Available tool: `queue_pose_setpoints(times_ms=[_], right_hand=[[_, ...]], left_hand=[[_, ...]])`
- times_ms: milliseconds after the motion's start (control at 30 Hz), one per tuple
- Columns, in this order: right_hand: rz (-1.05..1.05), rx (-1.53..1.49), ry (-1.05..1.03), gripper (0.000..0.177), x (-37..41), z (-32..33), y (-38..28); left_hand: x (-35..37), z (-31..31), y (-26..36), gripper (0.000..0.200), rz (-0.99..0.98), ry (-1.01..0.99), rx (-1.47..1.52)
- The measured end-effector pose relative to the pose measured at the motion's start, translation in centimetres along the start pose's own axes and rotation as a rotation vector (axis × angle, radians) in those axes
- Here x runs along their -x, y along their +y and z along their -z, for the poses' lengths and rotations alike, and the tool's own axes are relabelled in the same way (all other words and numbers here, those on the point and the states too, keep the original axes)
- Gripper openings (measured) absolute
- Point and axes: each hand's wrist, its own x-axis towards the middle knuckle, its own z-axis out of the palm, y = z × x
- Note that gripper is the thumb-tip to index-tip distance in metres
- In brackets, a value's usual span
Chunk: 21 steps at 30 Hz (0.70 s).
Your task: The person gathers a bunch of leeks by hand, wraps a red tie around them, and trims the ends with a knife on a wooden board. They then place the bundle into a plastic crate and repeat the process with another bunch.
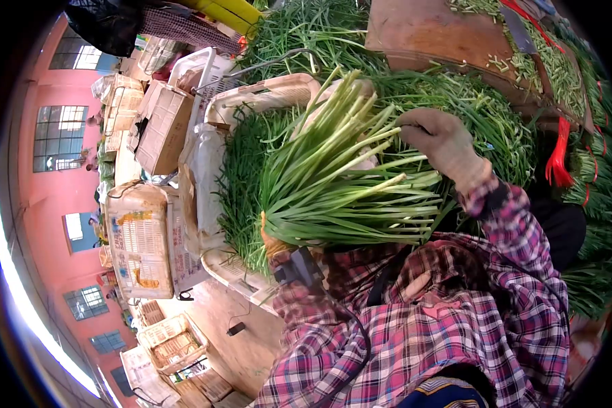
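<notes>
A large fanned bunch of garlic chives (347,183), with pale stalk ends and long green leaves, lies across the middle of the view. My left hand (273,243), in an orange-tan glove, is closed around its leafy lower-left side, with most of the fingers hidden by leaves. At the bunch's right edge is my right hand (442,139), in a greyish-beige glove. Its fingers are curled together at the tip of one pale stalk. Below the bunch, a white plastic crate (251,92) holds more loose green leaves.
At the upper right, a wooden board (435,30) carries a knife (520,30) and cut stalk pieces (557,75). Red ties (559,156) hang beneath it. More chives (489,112) lie around my right hand. A stained crate (139,238) and a cardboard box (163,126) stand at left.
</notes>
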Motion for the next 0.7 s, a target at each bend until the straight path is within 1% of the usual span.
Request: queue_pose_setpoints(times_ms=[67,100,133,167,200,233,267,300,333,367,400,433,467,500,533,567,600,667,700], right_hand=[[0.629,0.177,0.105,0.015,1.3,0.9,-3.7],[0.635,0.109,0.077,0.016,1.4,1.2,-5.0],[0.683,0.115,0.061,0.019,0.6,1.1,-4.6],[0.379,-0.033,-0.008,0.018,-0.1,0.9,-4.5],[0.072,-0.177,-0.076,0.018,-0.6,0.6,-4.3],[-0.006,-0.131,-0.208,0.019,-1.5,0.5,-2.9],[-0.084,-0.085,-0.339,0.021,-2.2,0.1,-1.1],[-0.19,-0.134,-0.38,0.024,-2.5,-0.7,0.1],[-0.192,-0.137,-0.384,0.024,-2.7,-1.1,0.6],[-0.148,-0.185,-0.356,0.027,-2.9,-1.3,1.1],[-0.106,-0.235,-0.324,0.03,-2.8,-1.5,1.4],[-0.15,0.002,-0.283,0.037,-2.9,-1.8,0.8],[-0.149,0.004,-0.279,0.037,-3.2,-1.2,-0.5],[-0.1,0.195,-0.436,0.041,-3.3,-0.1,-2.3],[-0.05,0.389,-0.592,0.045,-3.5,0.3,-3.3],[-0.046,0.324,-0.5,0.049,-4.2,-0.2,-3.7],[-0.249,0.233,-0.492,0.047,-4.9,-0.4,-4.4],[-0.187,0.251,-0.503,0.043,-6.4,-2.2,-2.3],[-0.186,0.249,-0.506,0.043,-6.4,-2.9,-1.2]], left_hand=[[-0.2,1.8,0.2,0.047,-0.025,-0.001,0.005],[-0.4,3.9,0.2,0.047,-0.039,0.011,0.002],[-0.8,5.5,0.3,0.047,-0.058,0.025,0.006],[-0.6,3.4,0.1,0.047,-0.056,0.02,0.006],[0.0,1.2,0.0,0.048,-0.003,0.005,0.038],[0.1,-0.1,-0.1,0.049,0.044,-0.012,0.072],[-0.2,-0.3,0.1,0.049,0.04,-0.02,0.073],[-0.1,0.5,0.5,0.05,0.075,0.055,0.08],[0.3,-0.5,0.6,0.052,0.11,0.135,0.088],[0.9,-1.5,0.0,0.052,0.071,0.079,0.066],[1.0,0.7,0.3,0.052,0.074,0.087,0.066],[0.2,4.7,1.0,0.053,0.107,0.024,0.089],[-0.5,6.2,1.3,0.053,0.138,-0.044,0.113],[1.5,-4.1,-0.1,0.052,0.065,0.071,-0.044],[1.3,-5.1,0.2,0.052,0.066,0.071,-0.044],[1.2,-5.4,0.5,0.052,0.071,-0.038,0.031],[1.4,-5.5,0.6,0.051,0.077,-0.143,0.106],[1.5,-5.9,0.8,0.05,0.094,-0.128,0.115],[1.6,-6.0,0.9,0.05,0.119,-0.141,0.168]])
